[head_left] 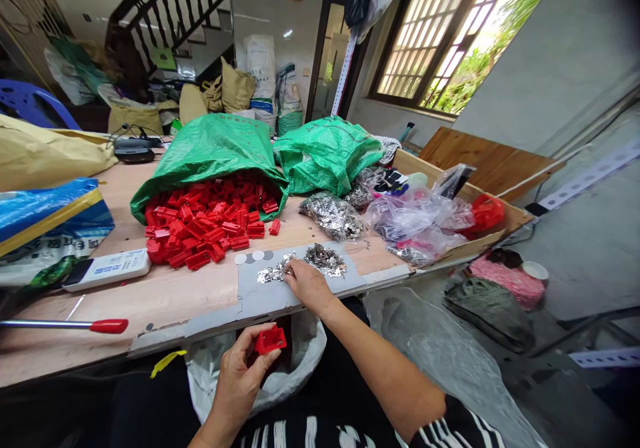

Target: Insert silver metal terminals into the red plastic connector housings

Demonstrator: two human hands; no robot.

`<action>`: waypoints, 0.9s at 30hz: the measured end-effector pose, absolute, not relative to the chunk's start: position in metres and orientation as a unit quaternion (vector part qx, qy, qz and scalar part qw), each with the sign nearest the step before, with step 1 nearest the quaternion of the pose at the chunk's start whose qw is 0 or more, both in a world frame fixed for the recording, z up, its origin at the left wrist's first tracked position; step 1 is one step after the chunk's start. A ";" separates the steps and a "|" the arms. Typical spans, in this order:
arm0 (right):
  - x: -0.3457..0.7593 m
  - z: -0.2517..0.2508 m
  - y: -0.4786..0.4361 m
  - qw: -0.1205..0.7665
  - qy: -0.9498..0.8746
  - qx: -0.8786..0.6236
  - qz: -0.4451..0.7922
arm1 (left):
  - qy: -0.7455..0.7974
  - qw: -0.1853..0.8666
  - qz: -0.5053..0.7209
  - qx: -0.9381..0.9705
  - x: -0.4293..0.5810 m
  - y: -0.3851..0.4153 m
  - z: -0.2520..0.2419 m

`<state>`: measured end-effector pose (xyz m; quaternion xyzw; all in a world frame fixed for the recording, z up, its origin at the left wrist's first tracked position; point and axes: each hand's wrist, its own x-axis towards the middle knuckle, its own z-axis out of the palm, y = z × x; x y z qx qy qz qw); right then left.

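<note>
Fingertips (273,355) of the left hand (237,375) are clamped on a red block (271,340), held up just off the near edge of the bench (200,301), its open side showing. Below it, a whitish bag (309,348) gapes. The right hand (313,288) reaches over the edge, fingertips down at a scatter of shiny pieces (273,273); whether they are closed on one, I cannot tell. Just right of the scatter lies a darker pile (327,259), both on a grey sheet (250,298). Pale discs (259,256) sit at the sheet's far left corner. Farther off, a heap of red blocks (200,225) spills from a green sack (220,135), with a second sack (325,151) to its right. A clear bag (333,216) of metal bits lies in front of that one, and a wooden tray (515,220) at the right end.
</note>
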<state>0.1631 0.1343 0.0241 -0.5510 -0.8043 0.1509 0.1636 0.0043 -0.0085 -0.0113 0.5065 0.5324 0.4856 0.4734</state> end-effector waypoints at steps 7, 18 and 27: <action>0.162 0.020 0.145 0.174 -0.806 -0.548 0.144 | 0.538 0.484 0.496 0.481 0.003 -0.007 -0.011; 0.175 0.006 0.150 0.275 -0.783 -0.535 0.159 | 0.545 0.498 0.530 0.416 0.009 -0.008 -0.003; 0.182 -0.005 0.132 0.295 -0.811 -0.491 0.119 | 0.556 0.490 0.526 0.417 0.013 -0.007 -0.020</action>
